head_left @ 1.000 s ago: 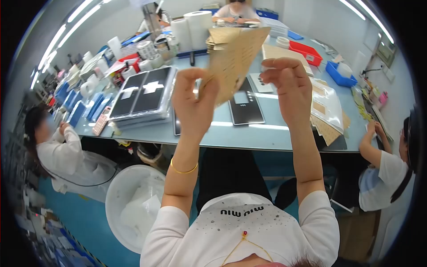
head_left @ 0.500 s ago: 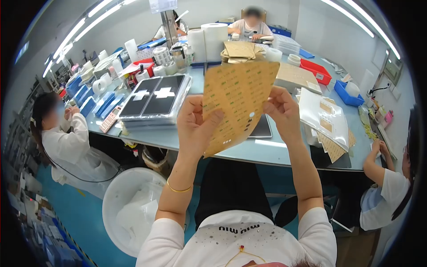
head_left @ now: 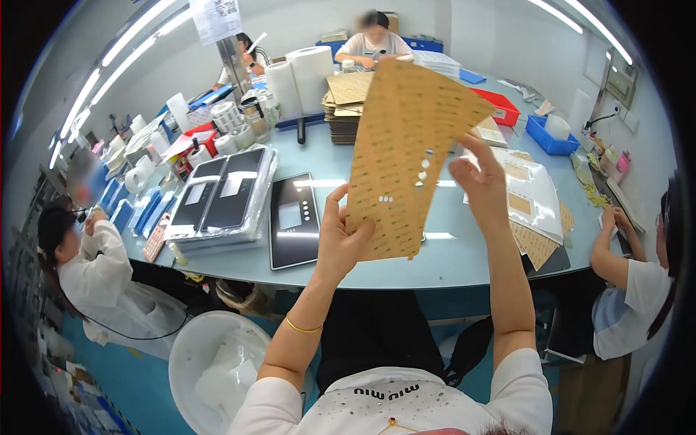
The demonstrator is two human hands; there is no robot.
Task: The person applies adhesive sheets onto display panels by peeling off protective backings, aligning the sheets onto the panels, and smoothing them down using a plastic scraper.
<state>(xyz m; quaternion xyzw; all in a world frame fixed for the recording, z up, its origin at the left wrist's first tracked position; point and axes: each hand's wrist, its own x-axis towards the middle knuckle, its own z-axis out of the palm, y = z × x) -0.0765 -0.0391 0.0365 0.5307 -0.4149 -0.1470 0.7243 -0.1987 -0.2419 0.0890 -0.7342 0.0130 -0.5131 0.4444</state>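
Note:
My left hand grips the lower left edge of a tan adhesive-backed sheet, thumb in front. Rows of small green print and several small round and square holes mark the sheet, which is held up tilted over the table. Close to its right edge is my right hand, fingers bent, with thumb and index finger apart; contact with the edge is unclear. A black glass panel with a pale window lies on the table left of my left hand. Further left, black panels lie stacked in clear plastic.
Stacked tan sheets stand behind, beside white rolls. White sheets lie at right, near a red bin and blue bin. A white bucket stands below left. Other people sit around the table.
The sheet has tilted and risen, turning its upper part to the right. My right hand has moved from a hold on its right edge to fingers parted. The glass panel at left has come into view.

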